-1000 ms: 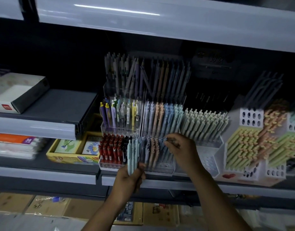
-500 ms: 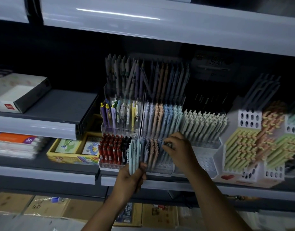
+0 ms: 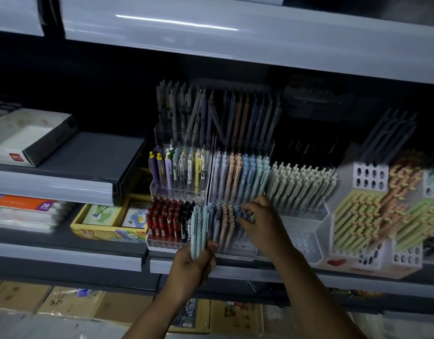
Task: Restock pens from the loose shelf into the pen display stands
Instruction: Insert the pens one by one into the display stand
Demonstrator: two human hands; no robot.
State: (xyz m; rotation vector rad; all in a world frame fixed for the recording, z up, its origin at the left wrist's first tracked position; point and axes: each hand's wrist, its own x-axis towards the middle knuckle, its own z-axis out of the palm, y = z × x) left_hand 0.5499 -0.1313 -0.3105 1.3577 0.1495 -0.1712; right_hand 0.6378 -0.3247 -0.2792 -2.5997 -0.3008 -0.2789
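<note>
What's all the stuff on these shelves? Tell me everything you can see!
clear stand: one, see-through, tiered, mid shelf
red pens: many, red, its front row, left
front-row pens: many, pastel, right of the red
pale green pens: many, next stand rightward
white holed stands: a few, far right, holding yellow-green pens
yellow box: one, left of clear stand
white box: one, upper left shelf
cardboard boxes: several, brown, below
pen bundle: a few, light blue, upright
left hand: grips pen bundle
right hand: pinches front-row pens' tops
</note>
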